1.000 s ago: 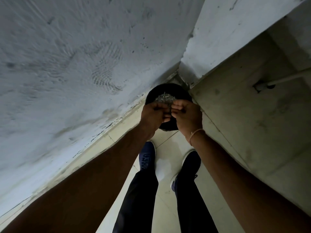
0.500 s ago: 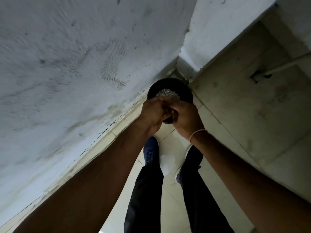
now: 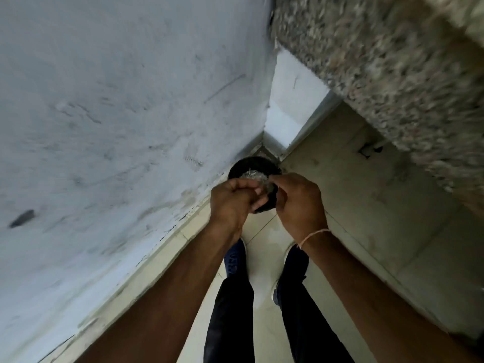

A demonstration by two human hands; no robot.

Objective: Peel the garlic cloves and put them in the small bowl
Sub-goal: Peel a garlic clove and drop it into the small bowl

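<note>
In the head view the person stands in a corner, and both hands are held together above a dark round bin (image 3: 237, 167) that stands on the floor (image 3: 264, 239) between the wall (image 3: 104, 127) and a speckled stone counter (image 3: 379, 61). The bin already holds pale, papery scraps (image 3: 253, 176), probably garlic skins.

The left hand (image 3: 231, 203) is curled, with the fingertips close to the thumb, and the right hand (image 3: 298, 203) is curled in the same way. They seem to pinch something small between them, but the garlic clove itself is hidden by the fingers, so I cannot tell which hand holds it. The small bowl is not in this view.

I think the peeling is in progress over the bin, and this is the main risk. If the skin comes off suddenly, the clove can slip out and fall into the bin with the skins, or on the floor near the shoes (image 3: 235, 258). The picture is also blurred at the counter, so the head is likely moving, and the person may watch the fingers less carefully.
</note>
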